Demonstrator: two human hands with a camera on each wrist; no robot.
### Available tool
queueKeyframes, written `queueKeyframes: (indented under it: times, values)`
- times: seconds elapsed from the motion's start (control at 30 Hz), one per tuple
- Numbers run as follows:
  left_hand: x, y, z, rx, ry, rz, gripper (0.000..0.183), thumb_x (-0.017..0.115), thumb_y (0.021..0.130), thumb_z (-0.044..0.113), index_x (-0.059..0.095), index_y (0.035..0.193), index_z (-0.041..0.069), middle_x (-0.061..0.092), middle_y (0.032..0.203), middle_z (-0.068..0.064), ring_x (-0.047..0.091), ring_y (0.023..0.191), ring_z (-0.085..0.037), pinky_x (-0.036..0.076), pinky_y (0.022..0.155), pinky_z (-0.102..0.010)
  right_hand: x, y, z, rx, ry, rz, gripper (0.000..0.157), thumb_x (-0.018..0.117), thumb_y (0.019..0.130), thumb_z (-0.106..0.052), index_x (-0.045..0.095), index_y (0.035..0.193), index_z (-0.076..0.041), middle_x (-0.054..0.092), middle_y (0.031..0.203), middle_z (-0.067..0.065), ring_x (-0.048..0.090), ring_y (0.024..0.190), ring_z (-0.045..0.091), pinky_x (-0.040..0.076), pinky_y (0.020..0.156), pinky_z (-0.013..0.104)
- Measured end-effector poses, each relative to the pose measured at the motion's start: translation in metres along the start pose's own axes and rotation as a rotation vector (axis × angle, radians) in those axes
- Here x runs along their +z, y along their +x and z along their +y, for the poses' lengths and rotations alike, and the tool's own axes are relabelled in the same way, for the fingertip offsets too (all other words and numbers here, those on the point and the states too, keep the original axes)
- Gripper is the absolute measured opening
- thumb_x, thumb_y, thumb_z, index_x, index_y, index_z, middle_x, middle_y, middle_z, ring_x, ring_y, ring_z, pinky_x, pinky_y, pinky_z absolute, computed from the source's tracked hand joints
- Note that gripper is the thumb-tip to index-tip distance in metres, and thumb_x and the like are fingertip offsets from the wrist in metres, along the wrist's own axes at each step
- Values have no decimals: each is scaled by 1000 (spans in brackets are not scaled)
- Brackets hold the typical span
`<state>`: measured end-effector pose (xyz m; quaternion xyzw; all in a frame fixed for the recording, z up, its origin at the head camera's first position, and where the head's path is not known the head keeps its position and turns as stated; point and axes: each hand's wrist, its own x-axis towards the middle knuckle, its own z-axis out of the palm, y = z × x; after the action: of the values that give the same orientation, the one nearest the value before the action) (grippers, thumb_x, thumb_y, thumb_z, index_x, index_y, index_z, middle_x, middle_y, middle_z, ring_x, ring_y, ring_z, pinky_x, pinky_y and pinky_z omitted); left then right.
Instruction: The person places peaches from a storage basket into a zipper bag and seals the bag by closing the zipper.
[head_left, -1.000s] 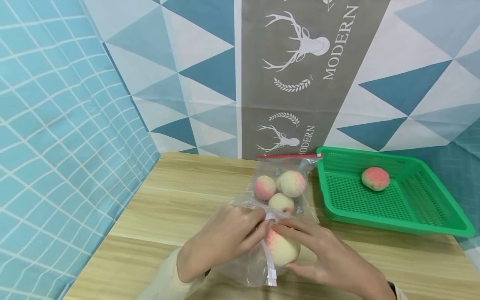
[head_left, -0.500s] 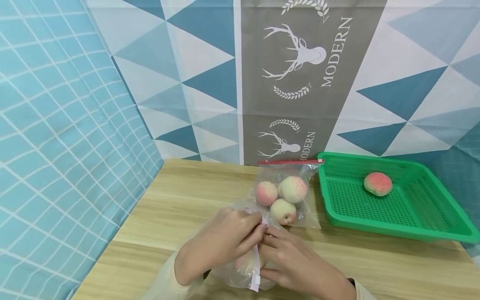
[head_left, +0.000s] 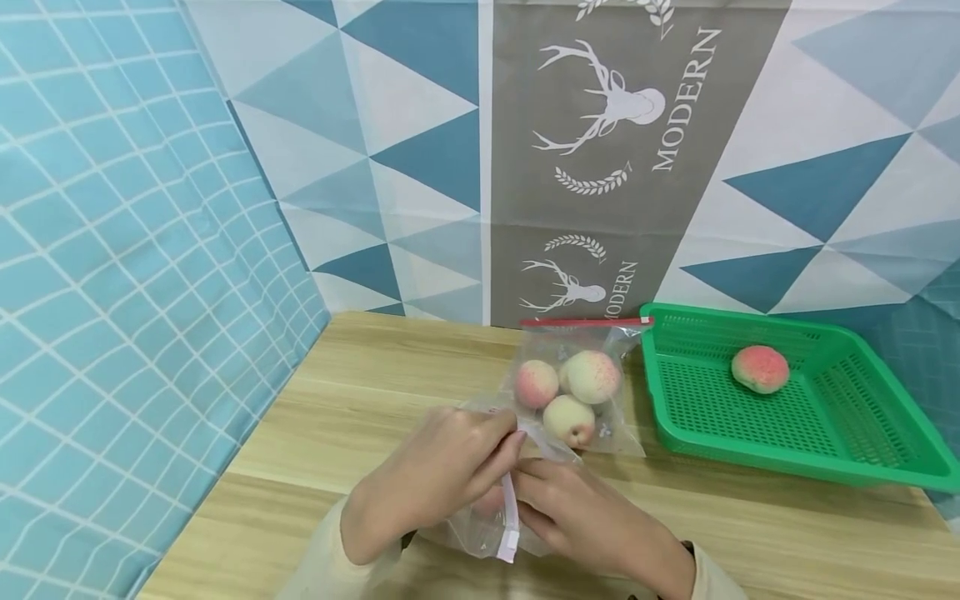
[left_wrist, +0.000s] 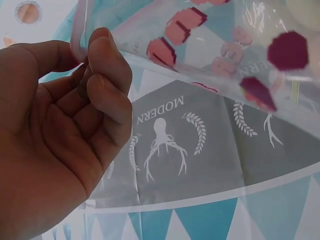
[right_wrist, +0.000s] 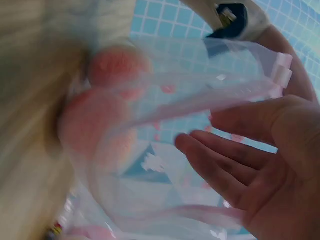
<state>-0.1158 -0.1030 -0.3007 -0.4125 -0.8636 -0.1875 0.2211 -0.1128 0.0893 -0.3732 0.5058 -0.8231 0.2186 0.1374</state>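
My left hand (head_left: 435,462) pinches the rim of a clear zip bag (left_wrist: 220,40) with a pink zip strip between thumb and fingertips. The bag's mouth stands open towards the right. Two peaches (right_wrist: 97,127) lie low inside it, seen through the film in the right wrist view; in the head view the hands partly cover them. My right hand (head_left: 573,512) is at the mouth, its fingers (right_wrist: 215,167) loosely extended and holding nothing. A white slider (head_left: 508,543) sits at the near end of the strip.
Behind the hands lies a second clear bag with a red zip strip (head_left: 587,322), holding several peaches (head_left: 592,377). A green basket (head_left: 757,454) with one peach (head_left: 761,369) stands on the right of the wooden table (head_left: 360,375). Patterned cloth rises behind the table and on the left.
My right hand has moved left to the bag's mouth and let go of the peach it held, which is now inside. My left hand keeps its pinch on the rim.
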Motion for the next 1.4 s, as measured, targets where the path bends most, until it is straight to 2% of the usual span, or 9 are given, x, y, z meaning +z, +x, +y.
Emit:
queueKeyframes:
  times: [0.13, 0.3, 0.43, 0.6, 0.73, 0.93, 1.13, 1.27, 1.4]
  values:
    - [0, 2, -3, 25, 8, 18, 28, 45, 89, 17, 37, 62, 19, 25, 52, 10, 22, 45, -1, 18, 41, -12, -14, -3, 3, 14, -12, -30, 28, 59, 86, -17, 54, 113, -21, 56, 103, -13, 52, 92, -1, 44, 75, 15]
    - [1, 1, -4, 21, 7, 34, 29, 46, 89, 17, 36, 62, 20, 26, 52, 11, 21, 45, -1, 18, 41, -12, -28, -8, 6, 73, -68, -35, 38, 66, 79, -16, 55, 115, -18, 57, 109, -10, 55, 97, 5, 47, 77, 23]
    - [2, 1, -4, 24, -3, 33, 29, 47, 88, 16, 36, 62, 20, 27, 52, 11, 21, 46, 0, 17, 41, -12, -35, -11, 8, 124, -64, -48, 33, 66, 79, -18, 56, 111, -19, 57, 108, -11, 55, 95, 4, 48, 75, 23]
    - [3, 2, -5, 23, -5, 17, 29, 48, 88, 17, 36, 62, 20, 26, 52, 11, 20, 45, 0, 17, 41, -12, -45, -14, 12, 156, 10, -40, 15, 64, 81, -18, 56, 94, -21, 55, 87, -17, 53, 78, -3, 44, 66, 14]
    - [1, 1, -5, -4, -22, -11, 29, 47, 90, 19, 36, 63, 20, 25, 52, 12, 21, 44, 1, 17, 40, -12, -57, -16, 15, 178, 86, 7, 13, 61, 84, -16, 52, 88, -23, 51, 78, -19, 50, 72, -7, 43, 62, 12]
    - [-1, -1, -4, -18, -21, -16, 28, 47, 90, 21, 37, 63, 20, 25, 52, 13, 21, 45, 1, 18, 41, -12, -87, -28, 27, 266, 166, 67, 14, 53, 89, -12, 56, 97, -23, 57, 80, -17, 53, 68, -2, 43, 57, 14]
    - [0, 3, -4, -12, -3, -46, 29, 45, 91, 24, 37, 63, 21, 26, 52, 12, 22, 45, 0, 19, 41, -14, -116, -49, 47, 380, 98, 169, 23, 52, 89, -5, 58, 101, -24, 61, 88, -15, 59, 78, 2, 45, 67, 14]
    - [1, 2, -4, 3, 5, -70, 29, 44, 91, 24, 38, 64, 20, 27, 52, 12, 22, 45, 0, 19, 41, -13, -121, -60, 63, 454, 145, 222, 30, 50, 89, -4, 54, 114, -21, 62, 97, -9, 60, 87, 8, 45, 72, 15]
    - [1, 0, -4, 6, -9, -84, 29, 45, 91, 23, 37, 63, 20, 27, 51, 11, 23, 46, 0, 19, 41, -13, -118, -72, 83, 561, 124, 198, 38, 49, 91, -11, 44, 127, -23, 59, 108, -7, 56, 97, 5, 43, 76, 15]
